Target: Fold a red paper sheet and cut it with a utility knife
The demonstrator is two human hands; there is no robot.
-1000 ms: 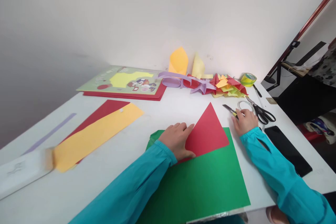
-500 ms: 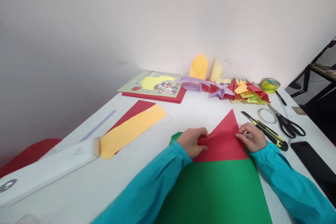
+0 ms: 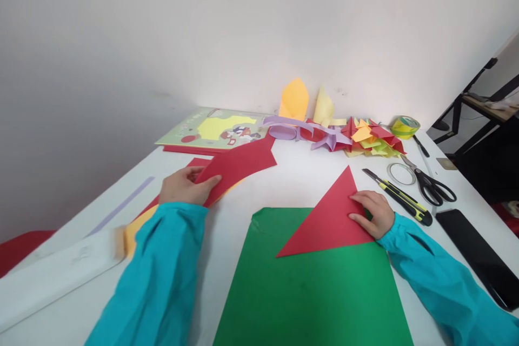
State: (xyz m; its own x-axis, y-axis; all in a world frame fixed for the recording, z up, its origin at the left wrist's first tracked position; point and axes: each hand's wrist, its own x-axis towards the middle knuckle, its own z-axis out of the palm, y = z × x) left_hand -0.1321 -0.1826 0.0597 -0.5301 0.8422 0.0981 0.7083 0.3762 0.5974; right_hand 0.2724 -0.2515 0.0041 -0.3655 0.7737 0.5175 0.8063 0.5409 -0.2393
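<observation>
My left hand (image 3: 185,186) grips a piece of cut red paper (image 3: 243,159) between thumb and fingers, raised over the left part of the table. Its far end has a notched, angled edge. A folded red paper triangle (image 3: 328,221) lies on a large green sheet (image 3: 316,292), its tip pointing away from me. At the triangle's right edge is my right hand (image 3: 375,213), with thumb and fingertips on the paper. Below my left hand lie an orange paper strip (image 3: 140,219) and more red paper, partly covered by my forearm.
A white box-like object (image 3: 60,270) sits at left near a purple strip (image 3: 121,205). A picture book (image 3: 194,135) and folded paper shapes (image 3: 373,138) line the back. On the right are a utility knife (image 3: 399,197), scissors (image 3: 432,186), tape (image 3: 405,127) and a black phone-like slab (image 3: 478,257).
My left hand has let go of the triangle, moved left and picked up the cut red paper. My right hand has stayed at the triangle's right edge. The view has shifted slightly.
</observation>
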